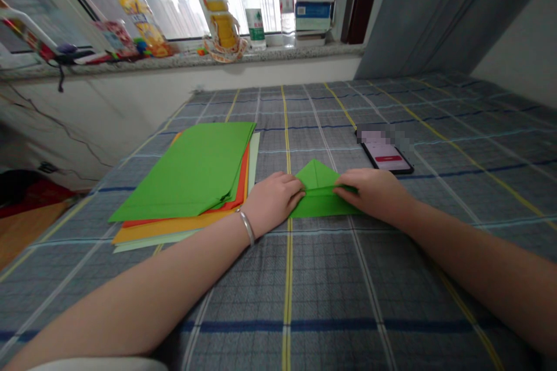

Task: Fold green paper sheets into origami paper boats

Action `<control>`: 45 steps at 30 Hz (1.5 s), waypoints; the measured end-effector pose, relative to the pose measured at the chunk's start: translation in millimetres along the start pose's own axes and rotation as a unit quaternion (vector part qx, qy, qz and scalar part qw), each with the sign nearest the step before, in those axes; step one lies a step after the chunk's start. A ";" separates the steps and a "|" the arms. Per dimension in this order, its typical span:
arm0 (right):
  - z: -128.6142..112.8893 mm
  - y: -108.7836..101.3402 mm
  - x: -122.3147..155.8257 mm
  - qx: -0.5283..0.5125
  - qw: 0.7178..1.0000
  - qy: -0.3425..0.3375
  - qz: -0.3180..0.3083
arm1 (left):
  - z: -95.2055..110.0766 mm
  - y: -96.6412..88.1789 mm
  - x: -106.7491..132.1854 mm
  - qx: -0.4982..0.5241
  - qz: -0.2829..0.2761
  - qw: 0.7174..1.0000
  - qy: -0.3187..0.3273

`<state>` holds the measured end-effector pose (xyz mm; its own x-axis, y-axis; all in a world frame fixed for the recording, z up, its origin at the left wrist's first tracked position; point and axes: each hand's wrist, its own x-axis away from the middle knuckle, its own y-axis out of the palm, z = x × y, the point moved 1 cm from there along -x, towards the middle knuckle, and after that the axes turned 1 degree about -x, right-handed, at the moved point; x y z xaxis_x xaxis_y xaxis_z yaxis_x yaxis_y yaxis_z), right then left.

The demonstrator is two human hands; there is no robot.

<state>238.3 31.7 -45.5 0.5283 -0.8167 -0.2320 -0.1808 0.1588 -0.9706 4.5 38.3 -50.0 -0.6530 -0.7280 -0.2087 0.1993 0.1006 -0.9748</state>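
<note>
A green sheet of paper [324, 204] lies in front of me, folded to a peak at its far side with a strip along the near side. My left hand [277, 200] is closed on its left edge, with a silver bangle at the wrist. On the right, my right hand [372, 192] pinches the strip's upper edge between thumb and fingers. The fingertips hide both ends of the fold. Left of my left hand is a stack of coloured paper [187, 171], green on top, with orange, yellow and pale green sheets showing beneath.
A phone [385, 151] with a lit screen lies beyond my right hand. Everything rests on a grey checked cloth [322, 295]. Bottles [253, 11], boxes [313, 14] and small items stand on the window sill [270, 53] behind.
</note>
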 end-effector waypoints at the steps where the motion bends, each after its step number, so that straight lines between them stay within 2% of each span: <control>1: 1.6 1.8 -1.1 -0.001 1.000 0.002 0.003 | -0.7 0.2 -0.9 -0.002 0.000 1.000 -0.004; 6: 6.4 9.6 -6.0 -0.009 1.000 0.013 0.009 | -3.5 2.1 -4.7 -0.002 0.001 1.000 -0.024; 16: 6.1 13.8 -9.3 -0.028 0.997 0.066 0.008 | -7.7 7.6 -7.6 0.000 0.038 0.999 -0.029; 20: 6.2 15.4 -9.7 -0.031 0.996 0.077 0.009 | -4.0 5.6 -8.3 -0.076 0.029 0.997 0.005; 24: 3.2 13.2 -10.4 -0.014 0.998 0.061 0.007 | 0.4 4.7 -11.2 -0.141 0.033 0.989 0.022; 29: -0.6 10.8 -12.2 0.009 0.998 0.057 0.005 | -1.8 6.4 -16.4 -0.123 0.024 0.992 0.012; 33: -0.2 12.9 -13.5 0.016 0.998 0.056 0.002 | -5.0 7.4 -19.8 -0.123 0.010 0.992 0.033; 42: 5.5 17.7 -17.4 0.012 0.997 0.075 -0.013 | -6.3 11.4 -20.4 -0.123 0.032 0.990 0.063; 45: 8.0 19.0 -17.7 -0.002 0.996 0.087 -0.016 | -4.4 13.1 -20.2 -0.102 0.046 0.989 0.099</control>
<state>232.2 53.6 -60.4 0.3822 -0.9050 -0.1866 -0.1696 0.1298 -0.9769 17.1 57.3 -58.9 -0.7737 -0.5635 -0.2896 0.1265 0.3105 -0.9421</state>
